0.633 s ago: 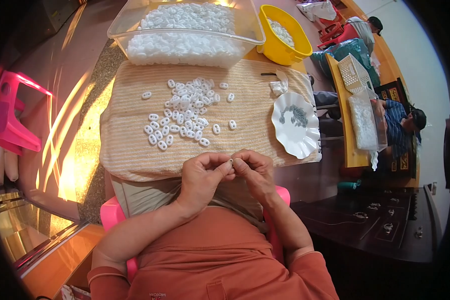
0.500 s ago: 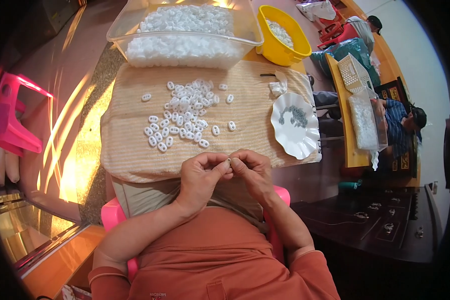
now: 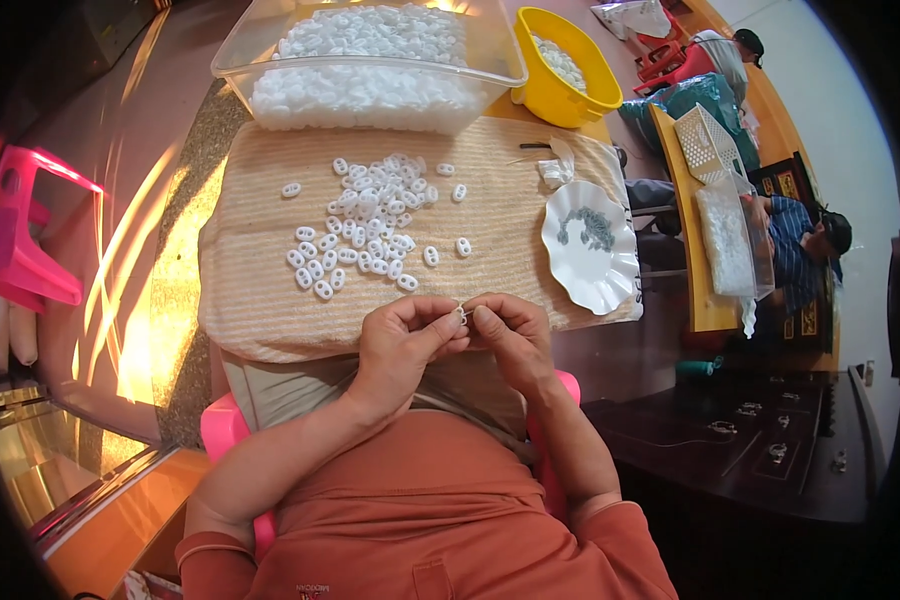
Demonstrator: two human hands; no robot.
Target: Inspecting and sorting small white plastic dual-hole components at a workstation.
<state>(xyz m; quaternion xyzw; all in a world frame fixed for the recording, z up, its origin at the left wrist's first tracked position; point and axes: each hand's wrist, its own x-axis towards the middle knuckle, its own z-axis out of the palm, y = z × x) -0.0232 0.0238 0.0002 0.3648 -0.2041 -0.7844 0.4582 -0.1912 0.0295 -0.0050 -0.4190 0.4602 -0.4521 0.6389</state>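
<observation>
My left hand (image 3: 410,342) is closed in a pinch around a small white piece (image 3: 461,315), mostly covered by the fingertips. Right beside it, my right hand (image 3: 511,338) has thumb and forefinger pressed together on something tiny and thin that I cannot make out. Both hands meet over my lap, at the near edge of the striped towel (image 3: 270,310). Beyond them lies a loose heap of white oval two-holed pieces (image 3: 368,205), with several strays around it. To the right, a white wavy-rimmed plate (image 3: 580,278) carries a patch of small grey pieces (image 3: 594,228).
A clear plastic bin (image 3: 370,68) full of white pieces stands at the back, beside a yellow tub (image 3: 595,75). Crumpled white paper (image 3: 558,168) lies above the plate. A pink stool (image 3: 30,230) is at left. A person (image 3: 805,235) sits at another table on the right.
My fingertips have drawn slightly apart, the right hand shifting a little right. The white piece between them shows more plainly now.
</observation>
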